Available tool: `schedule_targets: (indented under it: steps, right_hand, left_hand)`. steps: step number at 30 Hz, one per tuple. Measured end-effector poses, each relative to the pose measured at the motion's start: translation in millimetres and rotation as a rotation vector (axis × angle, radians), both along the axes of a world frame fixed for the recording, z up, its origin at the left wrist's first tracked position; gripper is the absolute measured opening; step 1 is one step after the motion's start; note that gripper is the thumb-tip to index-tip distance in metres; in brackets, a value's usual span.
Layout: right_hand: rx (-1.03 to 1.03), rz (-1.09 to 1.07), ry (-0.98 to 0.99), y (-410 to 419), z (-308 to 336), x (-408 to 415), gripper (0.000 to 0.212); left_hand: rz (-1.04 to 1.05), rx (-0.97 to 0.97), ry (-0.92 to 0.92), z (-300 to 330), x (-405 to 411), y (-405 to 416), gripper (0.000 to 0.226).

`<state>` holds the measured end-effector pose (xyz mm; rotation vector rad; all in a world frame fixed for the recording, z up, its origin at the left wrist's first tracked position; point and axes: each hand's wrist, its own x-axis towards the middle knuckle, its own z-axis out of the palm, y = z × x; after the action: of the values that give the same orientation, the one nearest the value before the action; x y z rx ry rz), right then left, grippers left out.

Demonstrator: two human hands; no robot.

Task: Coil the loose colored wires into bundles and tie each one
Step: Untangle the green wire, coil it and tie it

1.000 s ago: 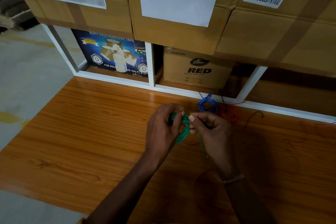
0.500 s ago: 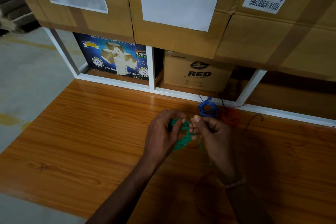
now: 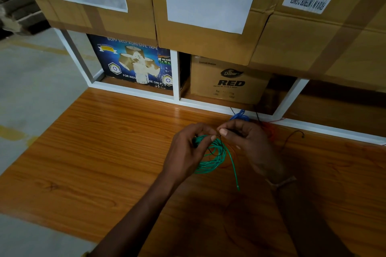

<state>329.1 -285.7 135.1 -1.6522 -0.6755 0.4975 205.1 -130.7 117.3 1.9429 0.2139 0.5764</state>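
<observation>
A coil of green wire [image 3: 215, 157] hangs between my hands above the wooden table [image 3: 104, 152], its loose end trailing down to the right. My left hand [image 3: 188, 152] grips the coil's left side with curled fingers. My right hand [image 3: 248, 142] pinches a thin black tie wire [image 3: 217, 148] at the coil's top, where both thumbs meet. Behind my right hand lie a blue wire bundle [image 3: 240, 115] and a red-orange wire bundle [image 3: 271, 129], both partly hidden.
A loose black wire [image 3: 296, 133] lies at the back right of the table. A white shelf frame [image 3: 177, 98] borders the far edge, holding a blue tape box [image 3: 133, 62] and a brown carton [image 3: 227, 81]. Large cartons [image 3: 208, 44] overhang above.
My hands have drawn slightly apart and the green coil has opened out and hangs lower. Its loose end now trails down to the right.
</observation>
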Motion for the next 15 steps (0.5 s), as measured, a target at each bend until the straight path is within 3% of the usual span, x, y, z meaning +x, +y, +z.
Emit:
schedule_targets:
  steps: [4,7,10,15]
  right_hand:
    - [0.016,0.01,0.025,4.1,-1.7,-1.9,0.006]
    - [0.127,-0.176,0.082,5.8,0.9,4.7,0.01]
    - [0.209,-0.297,0.1,8.1,4.6,13.4,0.01]
    - [0.285,-0.194,0.206,19.7,-1.8,13.0,0.011]
  left_hand:
    - [-0.024,-0.015,0.033,1.5,0.5,-0.1,0.004]
    - [-0.058,-0.059,0.092,-2.5,-1.9,3.0,0.003]
    - [-0.091,-0.227,0.119,-5.2,-8.7,2.0,0.01]
    - [-0.109,-0.384,0.129,-9.9,-8.5,3.0,0.018]
